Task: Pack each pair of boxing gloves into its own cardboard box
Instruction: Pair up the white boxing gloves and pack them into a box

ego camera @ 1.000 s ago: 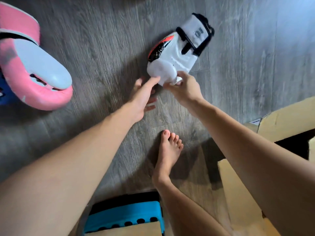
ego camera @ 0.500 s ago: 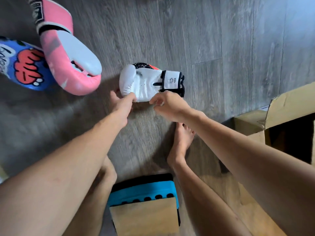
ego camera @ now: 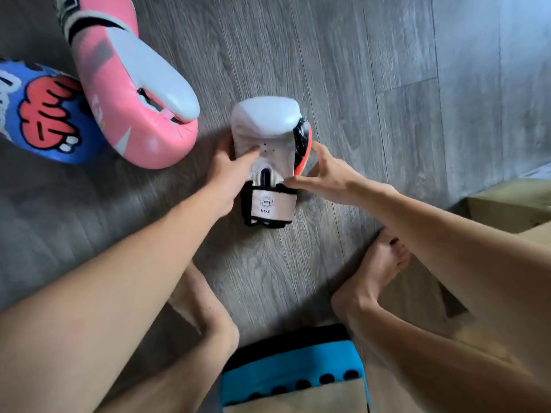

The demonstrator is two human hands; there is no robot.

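A bare foot (ego camera: 384, 263) rests on the grey plank floor (ego camera: 298, 55), near a blue, black-edged object (ego camera: 292, 365).

Single head-worn wide-angle view, facing steeply down onto floor (ego camera: 372, 84), close range.

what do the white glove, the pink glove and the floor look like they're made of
The white glove: smooth leather or synthetic leather, soft sheen on the padding. The pink glove: the same kind of skin, glossier, with bright highlights. The floor: grey wood-look planks, matte, grain and seams showing; likely laminate or vinyl.
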